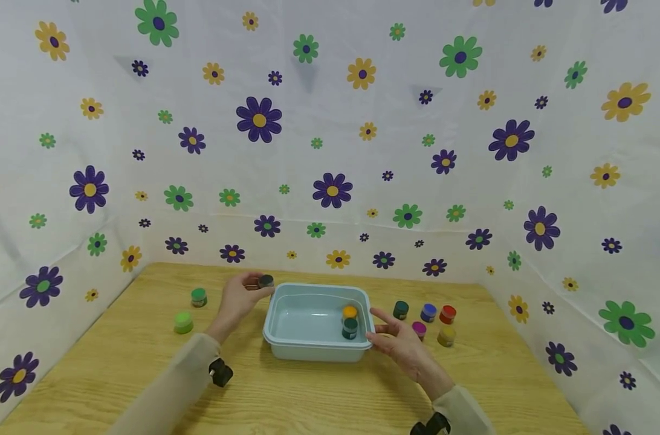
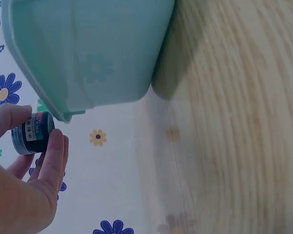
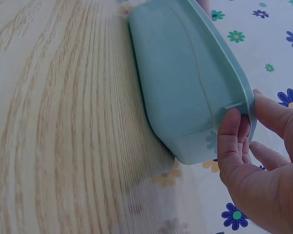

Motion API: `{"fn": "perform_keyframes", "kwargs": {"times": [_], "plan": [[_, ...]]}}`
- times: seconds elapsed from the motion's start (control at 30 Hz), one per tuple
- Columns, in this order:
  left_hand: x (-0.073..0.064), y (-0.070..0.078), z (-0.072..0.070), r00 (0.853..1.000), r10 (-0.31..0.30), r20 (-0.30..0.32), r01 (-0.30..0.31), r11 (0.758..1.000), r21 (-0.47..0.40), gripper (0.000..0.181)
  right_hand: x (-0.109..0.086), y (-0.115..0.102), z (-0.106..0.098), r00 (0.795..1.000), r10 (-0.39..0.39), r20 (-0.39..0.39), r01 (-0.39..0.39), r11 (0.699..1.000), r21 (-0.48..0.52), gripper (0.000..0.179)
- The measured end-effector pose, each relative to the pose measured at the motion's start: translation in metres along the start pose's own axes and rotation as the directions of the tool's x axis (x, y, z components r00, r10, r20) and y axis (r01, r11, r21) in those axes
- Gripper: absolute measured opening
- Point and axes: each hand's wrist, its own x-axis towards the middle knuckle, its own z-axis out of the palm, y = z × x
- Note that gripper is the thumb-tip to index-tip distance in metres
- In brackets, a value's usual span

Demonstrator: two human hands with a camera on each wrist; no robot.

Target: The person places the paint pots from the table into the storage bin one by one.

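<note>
My left hand pinches a small dark paint jar between thumb and fingers, just beyond the left back corner of a light blue plastic basin. In the left wrist view the jar lies sideways in the grip, its printed label showing, close to the basin's rim. On the basin's right side, my right hand grips the rim; the right wrist view shows fingers curled under the edge. Inside the basin, at its right end, stand an orange-lidded jar and a dark green jar.
Left of the basin stand a green jar and a lime green jar. To the right are several more: dark green, blue, red, magenta and yellow. Flower-printed sheets surround the wooden table.
</note>
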Motion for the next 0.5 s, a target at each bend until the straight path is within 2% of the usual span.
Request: {"fn": "perform_keyframes", "kwargs": {"times": [0.07, 0.33, 0.5], "plan": [[-0.002, 0.001, 0.003, 1.000, 0.010, 0.005, -0.010, 1.000, -0.002, 0.050, -0.001, 0.000, 0.000, 1.000, 0.003, 0.005, -0.003, 1.000, 0.002, 0.066], [-0.005, 0.011, 0.015, 0.994, 0.112, 0.008, -0.112, 0.993, -0.025, 0.046, -0.001, 0.002, -0.002, 0.999, -0.024, 0.037, 0.023, 1.000, 0.011, 0.067], [-0.010, 0.019, 0.026, 0.989, 0.141, 0.042, -0.140, 0.989, -0.038, 0.042, 0.001, 0.002, -0.002, 0.999, -0.024, 0.036, 0.024, 1.000, 0.015, 0.068]]}}
